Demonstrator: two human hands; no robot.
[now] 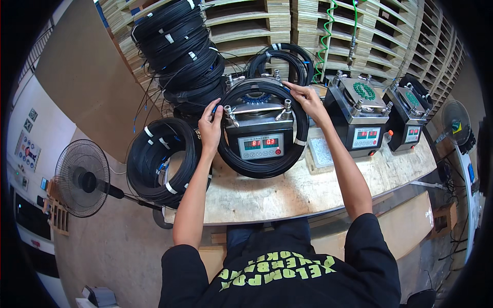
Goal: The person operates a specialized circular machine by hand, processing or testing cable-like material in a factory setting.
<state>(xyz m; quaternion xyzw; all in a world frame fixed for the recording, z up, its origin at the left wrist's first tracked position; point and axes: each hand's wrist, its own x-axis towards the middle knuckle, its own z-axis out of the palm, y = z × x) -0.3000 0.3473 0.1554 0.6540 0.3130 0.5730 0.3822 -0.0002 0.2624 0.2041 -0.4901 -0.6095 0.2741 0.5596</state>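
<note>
A coil of black cable hangs between my hands, tilted upright in front of a dark box-shaped machine. The machine has a metal top with clamp posts and a red digital display, seen through the ring of cable. My left hand grips the coil's left side, thumb and fingers around it. My right hand holds its upper right side, fingers closed near a blue connector end. Small blue pieces show in a ring on the machine's top, partly hidden by the coil.
More black coils lie at the table's left end, beside a tall coil stack. Two similar machines with green rings stand right. A clear tray rests on the wooden table. A fan stands left; pallets rise behind.
</note>
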